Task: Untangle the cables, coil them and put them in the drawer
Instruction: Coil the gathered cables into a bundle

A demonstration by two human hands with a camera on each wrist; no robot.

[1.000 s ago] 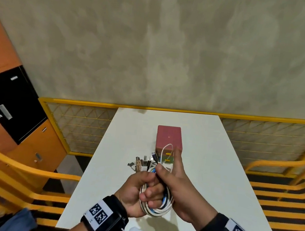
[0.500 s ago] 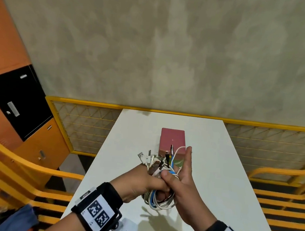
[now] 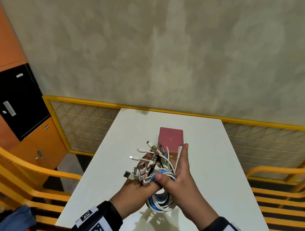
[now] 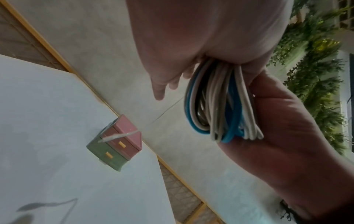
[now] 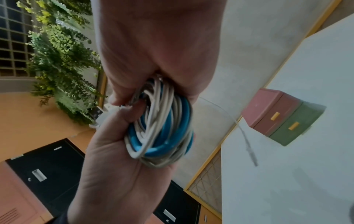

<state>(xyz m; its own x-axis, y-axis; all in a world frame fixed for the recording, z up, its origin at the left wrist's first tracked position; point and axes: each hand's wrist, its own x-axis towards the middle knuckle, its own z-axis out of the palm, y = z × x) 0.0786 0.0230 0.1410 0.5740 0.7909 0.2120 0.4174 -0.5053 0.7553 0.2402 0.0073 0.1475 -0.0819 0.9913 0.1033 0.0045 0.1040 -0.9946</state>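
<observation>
A coiled bundle of white, grey and blue cables hangs above the white table, held between both hands. My left hand grips it from the left, and several plug ends fan out above the fist. My right hand presses its thumb across the coil, fingers straight, with a white cable end lying along them. Beyond the hands stands the small drawer box, pink on top. The left wrist view shows the cable loops and the drawer box. In the right wrist view the coil is clamped between both palms, and both drawers are shut.
Yellow mesh railing runs behind the table. Orange and black lockers stand at the left. Yellow chair backs flank the table on both sides. A loose white cable end dangles toward the box.
Both hands have lifted the bundle and carried it slightly toward the drawer box. My left wrist has turned, and the plug ends now spread out to the left.
</observation>
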